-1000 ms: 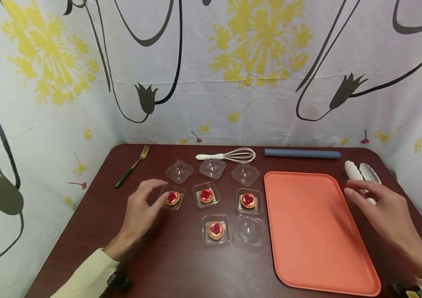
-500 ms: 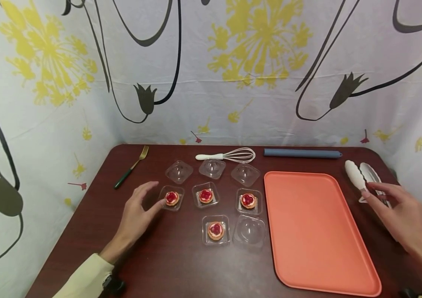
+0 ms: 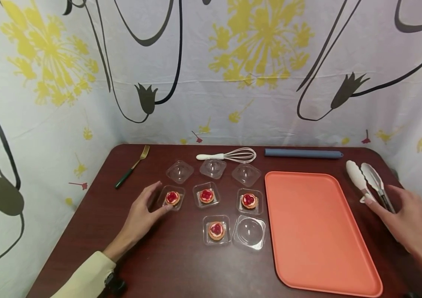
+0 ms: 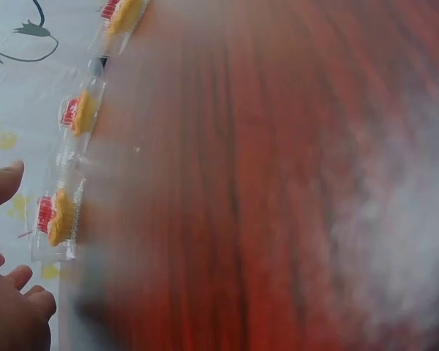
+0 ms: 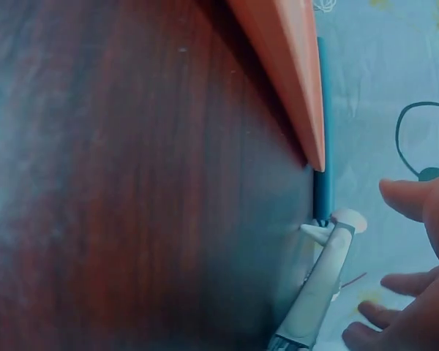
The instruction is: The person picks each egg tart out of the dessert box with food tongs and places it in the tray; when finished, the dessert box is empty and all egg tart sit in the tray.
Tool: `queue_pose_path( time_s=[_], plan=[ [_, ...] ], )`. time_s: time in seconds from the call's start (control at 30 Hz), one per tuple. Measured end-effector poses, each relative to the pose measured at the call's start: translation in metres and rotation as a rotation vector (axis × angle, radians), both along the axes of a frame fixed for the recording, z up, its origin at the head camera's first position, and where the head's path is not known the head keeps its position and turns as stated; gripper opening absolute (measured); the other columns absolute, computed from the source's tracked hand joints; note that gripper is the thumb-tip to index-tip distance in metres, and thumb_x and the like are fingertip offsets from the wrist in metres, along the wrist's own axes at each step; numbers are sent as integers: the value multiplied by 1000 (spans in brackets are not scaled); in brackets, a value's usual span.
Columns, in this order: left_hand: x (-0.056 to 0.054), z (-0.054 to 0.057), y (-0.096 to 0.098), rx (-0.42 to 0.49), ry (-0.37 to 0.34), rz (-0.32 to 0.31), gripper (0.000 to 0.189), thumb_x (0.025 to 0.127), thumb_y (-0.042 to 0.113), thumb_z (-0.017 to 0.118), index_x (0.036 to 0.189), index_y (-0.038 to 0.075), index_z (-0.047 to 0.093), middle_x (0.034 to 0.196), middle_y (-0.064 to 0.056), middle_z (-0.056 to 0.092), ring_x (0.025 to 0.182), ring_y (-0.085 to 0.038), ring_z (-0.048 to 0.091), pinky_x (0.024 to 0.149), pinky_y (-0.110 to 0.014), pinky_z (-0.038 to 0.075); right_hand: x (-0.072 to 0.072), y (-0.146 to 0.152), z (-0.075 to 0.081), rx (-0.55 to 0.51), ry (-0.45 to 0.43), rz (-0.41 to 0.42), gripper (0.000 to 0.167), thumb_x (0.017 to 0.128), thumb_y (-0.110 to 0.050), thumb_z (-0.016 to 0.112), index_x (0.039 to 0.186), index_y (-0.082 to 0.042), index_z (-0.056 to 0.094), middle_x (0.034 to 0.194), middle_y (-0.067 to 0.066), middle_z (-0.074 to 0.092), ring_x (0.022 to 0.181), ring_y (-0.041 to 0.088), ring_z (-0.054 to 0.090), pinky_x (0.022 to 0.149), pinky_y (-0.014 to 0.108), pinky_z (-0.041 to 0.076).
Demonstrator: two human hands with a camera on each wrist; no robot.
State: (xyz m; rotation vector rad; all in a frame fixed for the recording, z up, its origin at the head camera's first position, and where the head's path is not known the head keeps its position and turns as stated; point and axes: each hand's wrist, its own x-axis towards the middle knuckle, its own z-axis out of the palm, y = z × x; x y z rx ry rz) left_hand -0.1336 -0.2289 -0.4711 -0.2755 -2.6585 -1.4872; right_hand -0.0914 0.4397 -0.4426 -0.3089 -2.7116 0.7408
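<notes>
With both grips wide, the right hand [image 3: 409, 218] would do best to close squarely across the tongs [image 3: 375, 180], the left hand [image 3: 139, 219] not jostling its nearest tart [image 3: 172, 198].

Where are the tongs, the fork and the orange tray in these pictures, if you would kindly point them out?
tongs [image 3: 356, 176]: head view, on one of the white scalloped tips.
fork [image 3: 124, 176]: head view, on the green handle.
orange tray [image 3: 319, 231]: head view, on the bare flat middle.
</notes>
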Motion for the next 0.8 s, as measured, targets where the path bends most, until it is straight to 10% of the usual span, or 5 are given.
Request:
queue_pose_path(
  time_s=[0.43, 0.8],
  plan=[
    [-11, -5, -9, 10, -30, -114, 90, 92, 19, 93, 166, 0, 44, 163, -17, 52, 158, -36, 44, 122, -43, 38, -7, 13, -11, 38, -106, -56, 89, 98, -42, 81, 131, 34, 47, 124, 59, 51, 109, 72, 54, 88, 77, 45],
    [-17, -10, -12, -72, -41, -109, 87, 90, 26, 95, 163, 4, 51, 163, -18, 51, 156, -36, 45, 124, -49, 40, -9, 19, -17, 61, -132, -65, 81, 96, -45, 81, 117, 29, 57, 104, 49, 63, 90, 61, 63, 63, 48, 44]
  ],
)
